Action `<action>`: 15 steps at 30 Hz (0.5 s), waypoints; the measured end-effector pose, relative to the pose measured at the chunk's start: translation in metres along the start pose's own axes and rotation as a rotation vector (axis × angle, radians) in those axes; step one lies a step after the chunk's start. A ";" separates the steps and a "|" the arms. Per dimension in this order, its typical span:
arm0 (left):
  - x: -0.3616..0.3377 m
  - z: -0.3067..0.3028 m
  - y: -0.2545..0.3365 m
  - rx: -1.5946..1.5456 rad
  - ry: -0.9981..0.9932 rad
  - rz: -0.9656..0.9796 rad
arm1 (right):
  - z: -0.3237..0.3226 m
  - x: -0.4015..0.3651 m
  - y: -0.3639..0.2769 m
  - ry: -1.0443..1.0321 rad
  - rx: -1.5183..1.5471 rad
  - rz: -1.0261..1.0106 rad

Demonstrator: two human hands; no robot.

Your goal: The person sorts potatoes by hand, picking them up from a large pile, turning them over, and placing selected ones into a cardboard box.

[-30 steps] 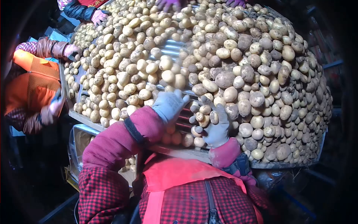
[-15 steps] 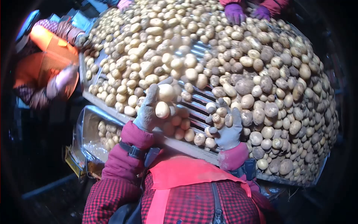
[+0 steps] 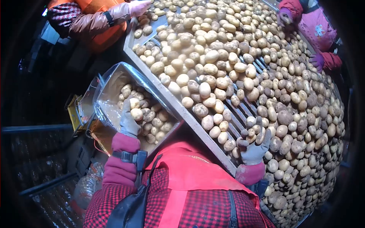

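Observation:
My left hand (image 3: 130, 119), in a grey glove, is over a lined box (image 3: 110, 102), its fingers curled around pale potatoes (image 3: 137, 114). More potatoes (image 3: 157, 122) lie in the box just beside and under it. My right hand (image 3: 255, 149), also gloved in grey, is palm up at the near side of the sorting table (image 3: 197, 133). Several small potatoes (image 3: 251, 132) rest in its palm with the fingers bent around them. Loose potatoes (image 3: 281, 130) surround this hand, and dark slats (image 3: 235, 116) show between them to its left.
A raised metal edge (image 3: 163, 89) separates the table from the box. At the upper left, a co-worker's hand (image 3: 138, 7) is by the table corner. Another person's purple-gloved hands (image 3: 317, 60) are at the far right. A yellow crate (image 3: 74, 114) stands left of the box.
My left hand has moved from above the table to over the box, carrying potatoes. The view has turned left. My right hand keeps its small potatoes.

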State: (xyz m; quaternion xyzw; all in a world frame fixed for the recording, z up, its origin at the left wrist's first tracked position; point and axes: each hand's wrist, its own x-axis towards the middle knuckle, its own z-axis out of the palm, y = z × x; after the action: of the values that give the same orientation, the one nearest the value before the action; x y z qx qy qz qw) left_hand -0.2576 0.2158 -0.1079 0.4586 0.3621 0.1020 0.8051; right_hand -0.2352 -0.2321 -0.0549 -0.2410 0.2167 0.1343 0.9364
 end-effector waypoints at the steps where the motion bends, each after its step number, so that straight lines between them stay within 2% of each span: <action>1: 0.013 -0.022 -0.010 -0.028 0.141 -0.010 | 0.000 0.001 0.001 0.006 0.004 0.005; 5: 0.056 -0.069 -0.016 0.170 0.327 -0.047 | -0.008 0.007 0.001 -0.109 0.112 0.058; 6: 0.062 -0.070 -0.011 0.280 0.350 0.057 | -0.009 0.005 0.002 -0.121 0.171 0.059; 8: 0.063 -0.040 0.008 0.512 0.343 0.394 | -0.014 0.004 0.000 -0.142 0.191 0.066; 10: 0.045 0.013 0.027 0.626 0.221 0.666 | -0.006 -0.005 -0.006 -0.089 0.013 0.014; 12: 0.021 0.065 0.037 0.734 0.040 0.816 | -0.007 -0.008 -0.011 -0.086 0.045 -0.043; 13: 0.023 0.080 0.028 0.815 -0.112 0.957 | -0.005 -0.010 -0.012 0.011 0.014 -0.081; 14: 0.009 0.111 0.023 0.951 -0.193 0.996 | -0.011 -0.010 -0.014 -0.016 0.047 -0.082; 15: -0.003 0.144 0.018 1.062 -0.385 1.072 | -0.010 -0.011 -0.015 -0.002 0.052 -0.091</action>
State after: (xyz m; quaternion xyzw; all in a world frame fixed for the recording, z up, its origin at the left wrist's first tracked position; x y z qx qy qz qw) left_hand -0.1591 0.1284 -0.0462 0.9048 -0.0547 0.2087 0.3671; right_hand -0.2430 -0.2516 -0.0522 -0.2258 0.2079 0.0863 0.9478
